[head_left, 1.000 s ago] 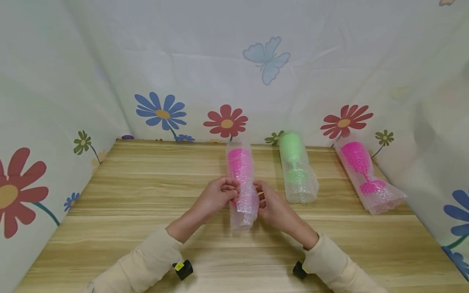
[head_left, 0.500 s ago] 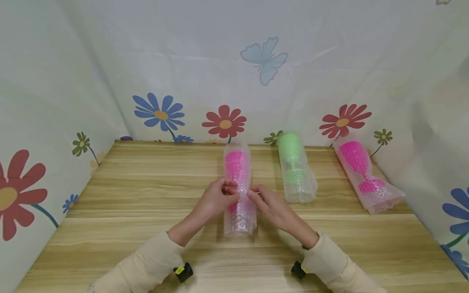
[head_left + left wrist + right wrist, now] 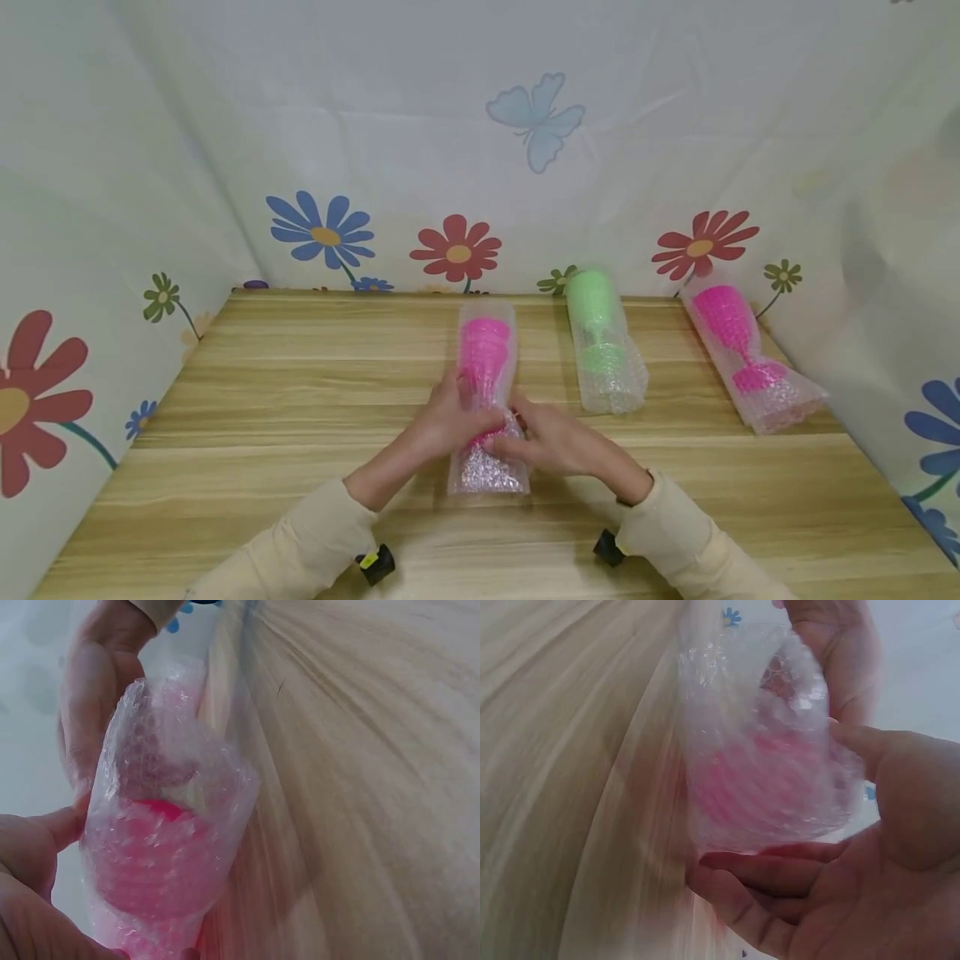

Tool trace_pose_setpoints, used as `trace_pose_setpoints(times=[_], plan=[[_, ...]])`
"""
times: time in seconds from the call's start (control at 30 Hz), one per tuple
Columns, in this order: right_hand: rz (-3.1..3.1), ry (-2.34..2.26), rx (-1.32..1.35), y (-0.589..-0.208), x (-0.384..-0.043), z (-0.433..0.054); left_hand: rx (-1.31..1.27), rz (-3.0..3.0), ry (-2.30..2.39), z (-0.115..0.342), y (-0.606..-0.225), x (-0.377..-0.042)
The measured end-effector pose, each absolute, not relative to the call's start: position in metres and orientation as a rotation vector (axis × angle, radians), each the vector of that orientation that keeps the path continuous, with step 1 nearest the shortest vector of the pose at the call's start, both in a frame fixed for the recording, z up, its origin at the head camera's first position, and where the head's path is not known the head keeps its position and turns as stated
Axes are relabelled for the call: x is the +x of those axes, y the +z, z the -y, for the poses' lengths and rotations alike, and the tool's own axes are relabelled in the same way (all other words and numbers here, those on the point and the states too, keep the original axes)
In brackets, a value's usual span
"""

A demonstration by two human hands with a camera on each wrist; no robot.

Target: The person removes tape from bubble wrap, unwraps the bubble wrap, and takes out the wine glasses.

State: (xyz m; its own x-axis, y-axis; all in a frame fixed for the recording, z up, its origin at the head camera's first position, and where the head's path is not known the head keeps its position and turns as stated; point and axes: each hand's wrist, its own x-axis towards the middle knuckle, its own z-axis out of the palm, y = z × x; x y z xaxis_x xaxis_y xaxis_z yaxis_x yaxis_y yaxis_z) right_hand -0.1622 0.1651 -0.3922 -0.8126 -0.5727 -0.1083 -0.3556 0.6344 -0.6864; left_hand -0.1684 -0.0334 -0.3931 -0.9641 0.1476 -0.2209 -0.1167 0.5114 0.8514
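Observation:
A pink goblet (image 3: 487, 346) rolled in clear bubble wrap (image 3: 489, 473) lies at the middle of the table, its cup end pointing away from me. My left hand (image 3: 442, 421) holds it from the left, thumb laid across the top. From the right, my right hand (image 3: 558, 442) grips the lower part, its thumb over the wrap near the base. In the right wrist view, curled fingers (image 3: 780, 874) reach under the bundle while the thumb presses the wrap. The left wrist view shows the loose end of the wrap extending past the goblet's pink base (image 3: 157, 855).
To the right lie a green goblet (image 3: 592, 304) and another pink goblet (image 3: 723, 317), both in bubble wrap, near the back edge of the wooden table (image 3: 315, 367). Printed fabric walls (image 3: 375, 108) stand behind and at both sides.
My hands have shifted to a fuller grip, both thumbs now over the wrap. The bundle has slid slightly toward me, with its loose flap turned and flattened. The other two goblets stay put.

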Motion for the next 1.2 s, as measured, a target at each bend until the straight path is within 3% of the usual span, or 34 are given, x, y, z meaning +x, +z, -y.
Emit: trace_pose_setpoints(times=[0.47,0.87,1.2], plan=[[-2.317,-1.069,-0.872,-0.395,-0.162,-0.157,0.119,-2.508,1.416,0.035,-0.4,-0.159],[-2.487,-1.36,-0.504,-0.401,-0.157,-0.145,0.206,-2.624,1.401,0.033,-0.404,-0.15],[-2.667,-1.226,-0.723,-0.388,-0.148,-0.145,0.206,-2.594,1.469,0.039,-0.401,-0.159]])
